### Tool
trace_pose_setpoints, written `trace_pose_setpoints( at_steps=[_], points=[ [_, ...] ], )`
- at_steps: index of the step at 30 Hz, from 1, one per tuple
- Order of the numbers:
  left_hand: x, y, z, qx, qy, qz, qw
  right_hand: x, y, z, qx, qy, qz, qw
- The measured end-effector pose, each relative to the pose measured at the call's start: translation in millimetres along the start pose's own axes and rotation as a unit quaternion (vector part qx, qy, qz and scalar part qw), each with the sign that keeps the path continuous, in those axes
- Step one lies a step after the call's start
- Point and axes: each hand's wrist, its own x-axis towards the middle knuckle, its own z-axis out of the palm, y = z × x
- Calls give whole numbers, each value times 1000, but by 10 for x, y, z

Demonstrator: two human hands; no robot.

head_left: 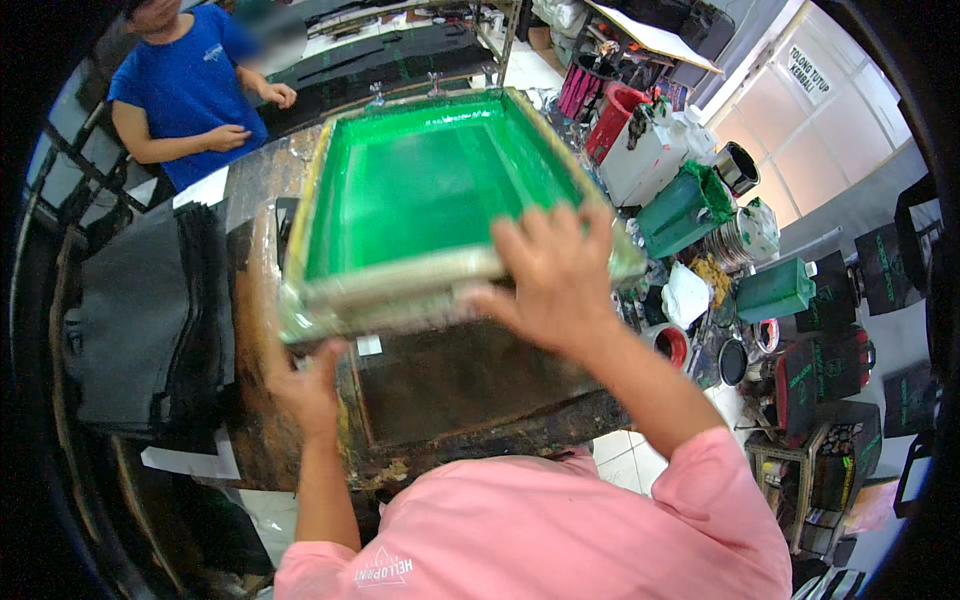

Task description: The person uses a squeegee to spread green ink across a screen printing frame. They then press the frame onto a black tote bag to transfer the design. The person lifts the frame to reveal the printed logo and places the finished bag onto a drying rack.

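Note:
A silk-screen printing frame [470,262] with a green mesh stands tilted, its front edge raised above the table and its back edge at the metal clamps [434,84]. My right hand [562,275] grips the front rail toward its right end, thumb below and fingers over the top. At the front left corner is my left hand [305,385], its thumb apart from long fingers blurred by motion; whether it touches the frame is hard to see. Under the raised edge lies a dark brown printing board [460,385] with a small white tab [369,345] near its upper left.
A stack of black sheets [140,310] lies on the left. Ink containers crowd the right, among them a green-stained tub [685,212], a white jerrycan [650,160] and a green jug [775,291]. Another person in a blue shirt [185,85] stands at the far left.

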Motion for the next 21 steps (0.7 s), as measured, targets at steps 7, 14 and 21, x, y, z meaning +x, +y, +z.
trace_pose_setpoints(
  at_steps=[7,14,21],
  points=[
    [444,303,468,253,-67,63,963,1522,569,-413,-55,48,-10,997],
    [-77,-126,817,402,-200,0,893,1979,656,-591,39,66,-48,996],
    [1387,458,510,40,-69,-49,996,2274,660,-815,-24,-22,-8,999]
  ],
)
